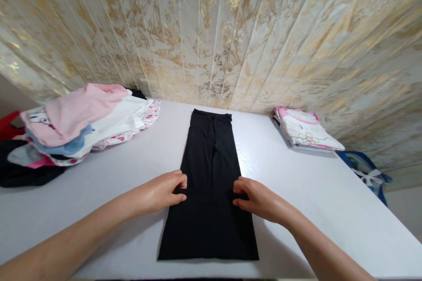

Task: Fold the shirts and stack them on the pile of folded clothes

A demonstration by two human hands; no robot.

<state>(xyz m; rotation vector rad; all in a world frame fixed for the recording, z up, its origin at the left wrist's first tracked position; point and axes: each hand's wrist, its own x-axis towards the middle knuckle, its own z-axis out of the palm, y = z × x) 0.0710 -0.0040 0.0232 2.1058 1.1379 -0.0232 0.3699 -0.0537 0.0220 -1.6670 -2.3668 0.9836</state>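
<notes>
A pair of black trousers lies lengthwise on the white table, waistband toward the curtain and wide leg hems toward me. The legs lie one over the other or close side by side; I cannot tell which. My left hand pinches the left edge of the trousers about midway down the legs. Across from it, my right hand pinches the right edge at the same height. Between the two hands the cloth shows a slight crosswise ridge.
A loose heap of clothes, pink, white and patterned, sits at the left. On the far right lies a neat folded stack with a floral top piece. A blue bag-like item is beyond the table's right edge. A gold-patterned curtain hangs behind.
</notes>
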